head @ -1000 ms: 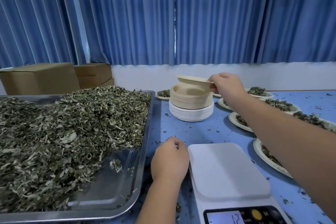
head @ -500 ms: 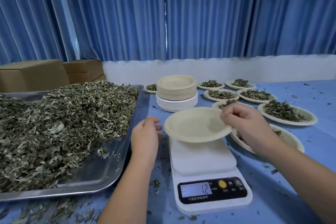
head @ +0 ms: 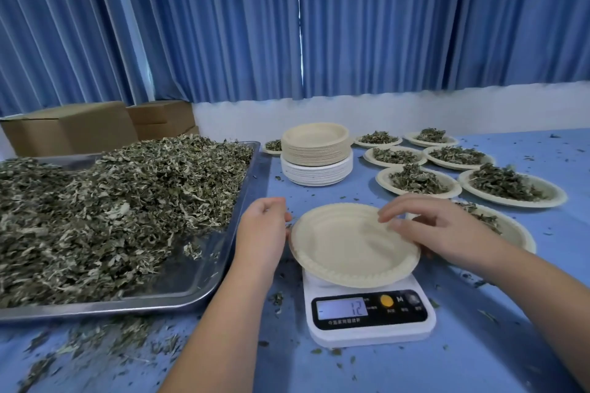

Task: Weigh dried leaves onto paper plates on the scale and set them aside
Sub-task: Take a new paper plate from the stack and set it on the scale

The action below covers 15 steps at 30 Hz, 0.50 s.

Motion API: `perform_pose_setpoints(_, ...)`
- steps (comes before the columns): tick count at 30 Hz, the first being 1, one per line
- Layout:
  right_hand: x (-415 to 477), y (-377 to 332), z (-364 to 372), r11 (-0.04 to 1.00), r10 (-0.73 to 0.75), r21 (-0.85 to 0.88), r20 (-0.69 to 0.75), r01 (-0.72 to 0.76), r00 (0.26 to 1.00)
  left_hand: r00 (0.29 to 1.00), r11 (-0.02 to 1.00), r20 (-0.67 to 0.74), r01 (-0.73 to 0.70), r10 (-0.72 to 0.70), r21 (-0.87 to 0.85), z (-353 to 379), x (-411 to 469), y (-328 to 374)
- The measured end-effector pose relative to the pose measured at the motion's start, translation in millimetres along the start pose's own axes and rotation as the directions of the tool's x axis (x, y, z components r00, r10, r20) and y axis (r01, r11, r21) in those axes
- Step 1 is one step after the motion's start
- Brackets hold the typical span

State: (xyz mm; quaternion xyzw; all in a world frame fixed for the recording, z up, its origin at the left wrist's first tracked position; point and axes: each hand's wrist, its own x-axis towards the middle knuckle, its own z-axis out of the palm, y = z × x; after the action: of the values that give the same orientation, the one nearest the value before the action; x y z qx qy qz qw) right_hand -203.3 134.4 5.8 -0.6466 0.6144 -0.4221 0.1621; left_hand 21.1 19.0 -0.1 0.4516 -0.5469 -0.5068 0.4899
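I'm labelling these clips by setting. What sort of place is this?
Probably a small herb or tea portioning workroom: a steel tray heaped with dried leaves, a digital scale under an empty paper plate, and filled plates laid out on the blue table.

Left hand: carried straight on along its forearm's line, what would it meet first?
The left hand would probably meet the stack of round beige and white paper plates first, across the blue tablecloth; depth is unclear.
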Motion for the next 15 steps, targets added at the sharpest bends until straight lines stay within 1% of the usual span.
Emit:
perform_pose_setpoints(2,1,2,-3,0.999,-0.017,-0.028,-0.044,0.015,0.999,0.998,0.995,-0.012,-0.063,0.064,0.071,1,-2,0)
perform_pose_setpoints(5,3,7,-6,0.998,-0.002,0.059,-0.136,0.011,0.991,0.982,0.968,-0.052,-0.168,0.181,0.184,0,-1,4)
perform_pose_setpoints(8,5,11,-5,0.999,0.017,0.039,-0.24,-0.008,0.971,0.949,0.925,-0.103,-0.261,0.298,0.276,-10,3,13)
perform_pose_setpoints(11,5,12,-3,0.999,0.042,0.034,-0.278,-0.034,0.96,0.918,0.907,-0.193,-0.277,0.347,0.316,-23,11,20)
perform_pose_setpoints(12,5,11,-2,0.999,0.046,0.02,-0.292,-0.042,0.955,0.918,0.891,-0.196,-0.254,0.344,0.376,-25,15,22)
perform_pose_setpoints(13,6,11,-2,0.999,0.05,0.004,-0.306,-0.051,0.951,0.928,0.841,-0.161,-0.22,0.337,0.495,-27,21,22)
perform_pose_setpoints(15,8,13,-1,0.997,0.07,0.0,-0.333,-0.074,0.94,0.951,0.657,-0.061,-0.163,0.303,0.736,-31,37,21)
